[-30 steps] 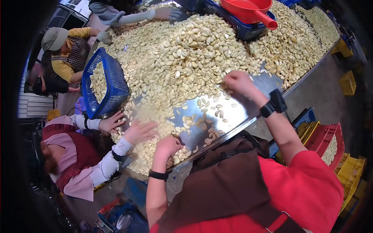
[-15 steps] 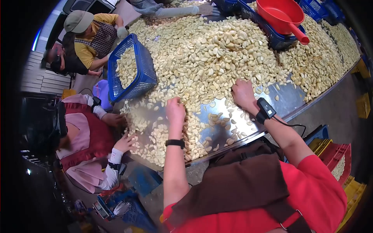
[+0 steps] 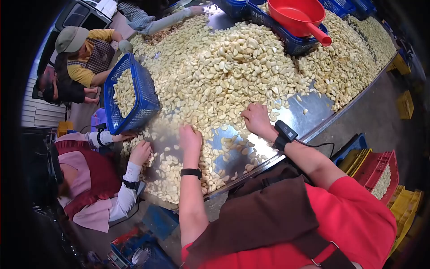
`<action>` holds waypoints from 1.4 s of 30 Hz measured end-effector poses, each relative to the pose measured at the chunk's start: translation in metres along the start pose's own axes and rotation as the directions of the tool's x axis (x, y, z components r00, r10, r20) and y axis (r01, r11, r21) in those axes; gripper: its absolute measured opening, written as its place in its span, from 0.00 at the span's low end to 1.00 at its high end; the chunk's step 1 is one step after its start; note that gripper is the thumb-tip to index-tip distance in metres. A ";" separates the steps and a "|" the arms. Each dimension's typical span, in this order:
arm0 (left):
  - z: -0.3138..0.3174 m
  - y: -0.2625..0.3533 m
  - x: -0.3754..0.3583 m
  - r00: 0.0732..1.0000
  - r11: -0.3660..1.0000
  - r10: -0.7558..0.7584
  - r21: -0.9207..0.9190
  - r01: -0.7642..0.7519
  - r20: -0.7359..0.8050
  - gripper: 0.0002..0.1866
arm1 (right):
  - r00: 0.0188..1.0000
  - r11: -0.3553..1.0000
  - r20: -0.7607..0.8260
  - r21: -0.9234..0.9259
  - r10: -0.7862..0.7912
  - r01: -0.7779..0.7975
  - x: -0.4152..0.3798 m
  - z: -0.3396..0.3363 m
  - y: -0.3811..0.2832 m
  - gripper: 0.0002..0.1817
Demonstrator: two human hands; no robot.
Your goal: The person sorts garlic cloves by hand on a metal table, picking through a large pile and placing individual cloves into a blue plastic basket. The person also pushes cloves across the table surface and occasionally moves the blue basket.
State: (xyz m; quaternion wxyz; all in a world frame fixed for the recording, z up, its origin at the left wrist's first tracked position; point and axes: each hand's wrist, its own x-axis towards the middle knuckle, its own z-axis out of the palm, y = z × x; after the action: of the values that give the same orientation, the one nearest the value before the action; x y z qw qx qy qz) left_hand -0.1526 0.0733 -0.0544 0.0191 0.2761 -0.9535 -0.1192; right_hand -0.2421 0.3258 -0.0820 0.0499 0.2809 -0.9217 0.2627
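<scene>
With both the left hand [image 3: 190,137] and right hand [image 3: 256,119] curled loosely on the garlic cloves [image 3: 224,67], grip holding nothing I can tell, rake gently across the worktop [image 3: 313,112].

Single head view, looking steeply down, close over metal table [image 3: 309,114] edge; wide fisheye.

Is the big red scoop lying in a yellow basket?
No, the red scoop sits in a blue basket at the far side of the garlic pile.

Left hand [image 3: 190,136], right hand [image 3: 256,118] curled, palms down.
</scene>
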 end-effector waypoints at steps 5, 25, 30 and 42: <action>0.000 -0.006 -0.023 0.997 0.997 0.070 -0.029 -0.071 -0.034 0.09 | 0.999 1.000 0.048 0.021 0.021 -0.022 -0.002 -0.012 -0.012 0.06; 0.016 0.072 -0.059 0.805 0.788 0.572 -0.166 -0.592 -0.155 0.07 | 0.820 -0.840 0.572 0.460 0.031 -0.289 -0.039 -0.109 0.121 0.17; 0.031 0.055 -0.065 0.871 0.883 0.458 -0.201 -0.424 0.178 0.08 | 0.558 -0.252 0.172 0.965 0.812 0.069 -0.007 -0.181 0.167 0.19; 0.008 0.064 -0.053 0.702 -0.188 0.362 -0.690 0.699 0.613 0.11 | 0.960 0.965 0.130 0.053 0.250 -0.258 -0.016 -0.049 0.046 0.09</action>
State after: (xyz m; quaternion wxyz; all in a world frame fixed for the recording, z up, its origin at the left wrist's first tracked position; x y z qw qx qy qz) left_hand -0.1415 0.1554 -0.0450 -0.1359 0.2415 -0.3799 -0.8826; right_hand -0.2560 0.3915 -0.0646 -0.0504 0.1773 -0.9417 0.2814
